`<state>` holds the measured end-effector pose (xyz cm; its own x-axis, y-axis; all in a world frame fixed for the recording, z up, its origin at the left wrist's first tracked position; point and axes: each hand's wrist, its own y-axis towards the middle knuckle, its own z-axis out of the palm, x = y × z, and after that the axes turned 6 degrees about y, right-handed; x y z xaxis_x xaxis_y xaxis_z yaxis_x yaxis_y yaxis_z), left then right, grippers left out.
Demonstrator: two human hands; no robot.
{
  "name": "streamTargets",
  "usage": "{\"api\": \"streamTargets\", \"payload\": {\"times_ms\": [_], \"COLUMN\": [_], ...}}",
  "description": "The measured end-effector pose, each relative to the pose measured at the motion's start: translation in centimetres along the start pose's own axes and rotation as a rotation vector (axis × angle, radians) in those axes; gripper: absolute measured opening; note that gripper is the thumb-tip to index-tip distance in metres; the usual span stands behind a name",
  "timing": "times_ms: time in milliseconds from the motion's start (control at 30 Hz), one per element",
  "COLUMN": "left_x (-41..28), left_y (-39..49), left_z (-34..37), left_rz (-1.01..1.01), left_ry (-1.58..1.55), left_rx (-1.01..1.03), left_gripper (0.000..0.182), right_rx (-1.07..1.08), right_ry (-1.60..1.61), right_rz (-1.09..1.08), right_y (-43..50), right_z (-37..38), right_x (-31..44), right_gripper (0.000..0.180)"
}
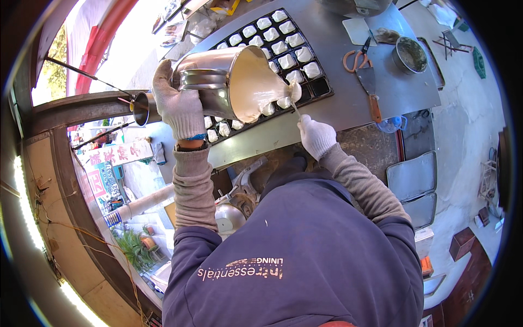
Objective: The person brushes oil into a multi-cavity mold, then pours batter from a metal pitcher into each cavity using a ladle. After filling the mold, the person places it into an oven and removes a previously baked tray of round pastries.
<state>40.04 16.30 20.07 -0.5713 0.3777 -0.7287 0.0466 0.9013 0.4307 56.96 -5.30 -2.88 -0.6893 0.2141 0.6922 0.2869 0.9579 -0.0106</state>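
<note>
My left hand (pixel 175 102), in a white knit glove, grips a metal container (pixel 212 81) at its left side. The container is tipped, and pale batter (pixel 257 90) runs to its lip. My right hand (pixel 316 135), gloved in white, holds a thin utensil (pixel 296 108) whose tip is in the batter at the lip. Under the container lies a dark mould tray (pixel 322 86) with rows of square cups. Most visible cups hold mounded white batter (pixel 287 61); a few at the near right corner show bare dark bottoms. The container hides part of the tray.
On the metal table (pixel 327 24), right of the tray, lie orange-handled scissors (pixel 357 61), a wooden-handled scraper (pixel 369 90), a white board (pixel 356 32) and a metal bowl (pixel 410 55). A machine (pixel 231 216) stands below the near edge. Metal trays (pixel 412 173) stand at the right.
</note>
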Motion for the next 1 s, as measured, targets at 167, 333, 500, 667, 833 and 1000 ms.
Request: {"api": "streamTargets", "payload": {"times_ms": [167,333,500,667,833,1000], "left_x": [0.0,-3.5,-0.2,4.0,8.0,10.8], "left_y": [0.6,-0.3,0.5,-0.3,-1.8,-3.2], "left_z": [1.7,3.8,4.5,2.5,-0.1,-2.1], "left_rz": [0.057,0.057,-0.018,-0.239,-0.449,-0.807], "left_ry": [0.028,-0.028,-0.147,-0.480,-0.599,-0.932], "left_rx": [-0.006,0.042,0.098,0.078,0.054,0.103], "left_gripper": [0.057,0.057,0.058,0.053,0.034,0.031], "right_rx": [-0.112,-0.188,-0.070,-0.107,0.355,0.167], "right_ry": [0.069,0.115,0.006,0.308,1.089,0.766], "right_rz": [-0.031,-0.076,0.096,0.035,0.207,0.101], "right_y": [-0.5,0.2,-0.2,-0.4,0.5,-1.4], "right_z": [-2.2,-3.7,-2.7,-6.3,-10.0,-7.0], "right_x": [-0.3,1.4,-4.7,-3.3,4.8,2.0], "right_gripper": [0.020,0.018,0.021,0.021,0.020,0.019]}}
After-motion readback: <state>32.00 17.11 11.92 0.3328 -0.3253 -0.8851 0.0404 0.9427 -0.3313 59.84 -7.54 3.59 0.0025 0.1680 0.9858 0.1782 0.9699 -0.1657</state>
